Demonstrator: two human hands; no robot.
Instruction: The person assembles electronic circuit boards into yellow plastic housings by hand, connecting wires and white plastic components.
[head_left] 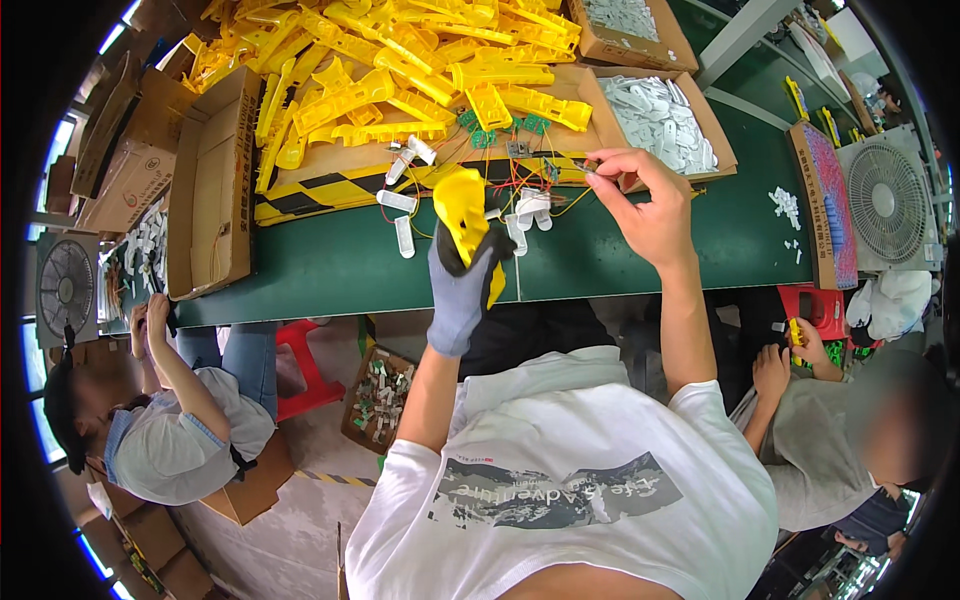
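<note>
My left hand [456, 295], in a grey glove with black on the fingers, is closed around a yellow plastic shell [461, 207] just above the table's near edge. My bare right hand [648, 205] is raised to the right of it, thumb and forefinger pinched at something small and dark that I cannot make out. Between the hands lie white plastic pieces [533, 208] with thin red and yellow wires. Small green circuit boards [490, 138] rest behind them, by the black-and-yellow striped edge [330, 193] of a carton.
A large pile of yellow shells [390, 70] fills the back. Cartons of white parts [665, 125] stand back right, and an open carton [212, 190] at left. A fan [885, 195] stands far right. Co-workers sit on both sides, one holding a yellow piece [796, 332].
</note>
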